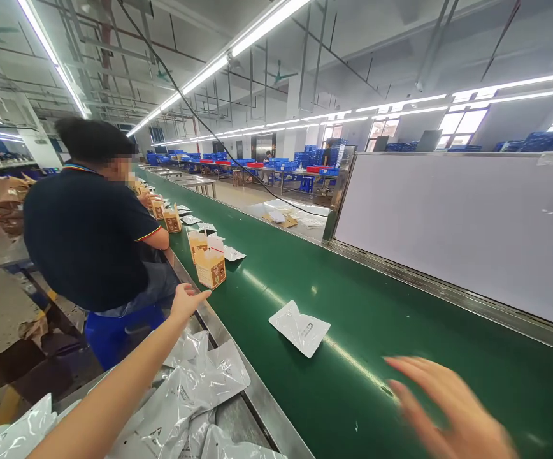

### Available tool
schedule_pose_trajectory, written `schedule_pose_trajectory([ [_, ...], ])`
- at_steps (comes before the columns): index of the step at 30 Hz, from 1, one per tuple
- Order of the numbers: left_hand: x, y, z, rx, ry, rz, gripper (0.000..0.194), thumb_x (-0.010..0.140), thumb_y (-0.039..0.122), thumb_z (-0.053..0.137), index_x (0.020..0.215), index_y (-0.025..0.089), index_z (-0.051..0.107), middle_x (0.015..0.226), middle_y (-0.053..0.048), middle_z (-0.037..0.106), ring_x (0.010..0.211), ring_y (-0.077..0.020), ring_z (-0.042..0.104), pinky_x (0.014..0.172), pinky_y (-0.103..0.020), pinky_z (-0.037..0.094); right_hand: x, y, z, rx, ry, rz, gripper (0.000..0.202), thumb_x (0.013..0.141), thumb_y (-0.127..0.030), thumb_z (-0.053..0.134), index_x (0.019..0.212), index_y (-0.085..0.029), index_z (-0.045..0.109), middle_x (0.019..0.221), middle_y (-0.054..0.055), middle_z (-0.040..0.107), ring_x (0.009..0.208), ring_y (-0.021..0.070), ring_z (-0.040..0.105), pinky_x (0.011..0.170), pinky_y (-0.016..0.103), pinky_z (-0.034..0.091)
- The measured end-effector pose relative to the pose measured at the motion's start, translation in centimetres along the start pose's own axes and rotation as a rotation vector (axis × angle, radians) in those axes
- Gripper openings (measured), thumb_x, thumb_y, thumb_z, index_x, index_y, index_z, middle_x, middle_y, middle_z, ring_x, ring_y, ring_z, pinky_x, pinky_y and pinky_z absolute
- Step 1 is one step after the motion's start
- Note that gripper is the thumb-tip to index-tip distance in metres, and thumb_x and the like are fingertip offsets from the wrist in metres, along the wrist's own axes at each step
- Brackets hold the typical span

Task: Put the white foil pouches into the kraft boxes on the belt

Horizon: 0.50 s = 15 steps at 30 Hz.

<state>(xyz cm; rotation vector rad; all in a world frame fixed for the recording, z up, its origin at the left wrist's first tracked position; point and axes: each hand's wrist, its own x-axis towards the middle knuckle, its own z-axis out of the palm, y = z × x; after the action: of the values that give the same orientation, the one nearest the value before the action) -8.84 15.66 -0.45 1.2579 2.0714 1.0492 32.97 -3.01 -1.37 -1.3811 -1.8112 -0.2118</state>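
Note:
My left hand [188, 302] reaches over the metal edge of the green conveyor belt [267, 268], fingers stretched out and nothing visible in them. Just beyond its fingertips stands an open-topped orange and white carton [211, 264], its flaps up. Above the belt at lower right, my right hand [448, 408] is blurred by motion, with thumb and fingers apart and holding nothing. Between the two hands a silvery-white pouch [300, 328] lies on the belt. Beneath my left forearm, more such pouches [176, 401] are heaped on a metal surface.
A co-worker in a dark shirt [90, 229] sits at the belt ahead on the left. More cartons [172, 218] and pouches [190, 219] line the belt there. A pale panel [458, 223] rises along the right side. Blue crates [283, 164] stand farther back.

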Motion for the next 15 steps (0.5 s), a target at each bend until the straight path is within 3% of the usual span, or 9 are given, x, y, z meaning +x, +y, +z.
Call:
schedule_pose_trajectory([
  [2,2.4,-0.5,1.1,-0.027,0.112,-0.059,0.085,0.066,0.044,0.072,0.130,0.010,0.029,0.132,-0.023,0.044,0.122,-0.0307,0.049,0.095,-0.040,0.043,1.4,0.1,5.1,-0.094,-0.151,-0.006,0.045,0.087,-0.048,0.052,0.130,-0.033,0.050,0.136,0.010,0.046,0.123,0.0355,0.043,0.094,0.062,0.039],
  [4,4.2,-0.5,2.3,-0.047,0.171,-0.057,0.101,0.058,0.042,0.080,0.135,0.011,0.023,0.139,-0.025,0.037,0.130,-0.0328,0.040,0.101,-0.042,0.038,2.3,0.3,10.0,-0.144,-0.209,0.055,0.052,0.082,-0.049,0.057,0.132,-0.035,0.049,0.142,0.011,0.040,0.128,0.0430,0.035,0.091,0.070,0.035],
  [7,5.8,0.3,4.2,-0.082,0.201,-0.023,0.106,0.055,0.040,0.084,0.137,0.014,0.023,0.141,-0.023,0.036,0.132,-0.0327,0.037,0.104,-0.043,0.037,2.4,0.7,14.6,-0.114,-0.199,0.090,0.047,0.079,-0.041,0.059,0.125,-0.030,0.056,0.126,0.012,0.056,0.113,0.0397,0.052,0.081,0.064,0.046],
  [9,6.2,0.9,5.2,-0.107,0.193,-0.009,0.088,0.064,0.039,0.079,0.134,0.015,0.031,0.136,-0.019,0.043,0.125,-0.0305,0.044,0.100,-0.045,0.040,1.8,1.0,15.3,-0.069,-0.177,0.094,0.037,0.082,-0.033,0.055,0.118,-0.025,0.060,0.111,0.009,0.064,0.099,0.0300,0.061,0.078,0.050,0.054],
  [12,6.0,1.8,6.1,-0.125,0.160,0.026,0.057,0.076,0.033,0.069,0.123,0.015,0.044,0.123,-0.012,0.054,0.112,-0.0259,0.054,0.094,-0.045,0.045,1.0,1.5,14.0,-0.002,-0.138,0.128,0.032,0.085,-0.024,0.048,0.115,-0.022,0.059,0.087,0.003,0.067,0.067,0.0171,0.064,0.060,0.030,0.057],
  [15,4.1,2.9,6.2,-0.120,0.102,0.121,0.058,0.067,0.024,0.074,0.118,0.014,0.047,0.118,-0.012,0.056,0.111,-0.0270,0.055,0.094,-0.044,0.044,1.6,1.5,11.1,0.041,-0.114,0.167,0.030,0.085,-0.022,0.047,0.113,-0.021,0.060,0.078,0.000,0.066,0.052,0.0125,0.059,0.048,0.023,0.053],
])
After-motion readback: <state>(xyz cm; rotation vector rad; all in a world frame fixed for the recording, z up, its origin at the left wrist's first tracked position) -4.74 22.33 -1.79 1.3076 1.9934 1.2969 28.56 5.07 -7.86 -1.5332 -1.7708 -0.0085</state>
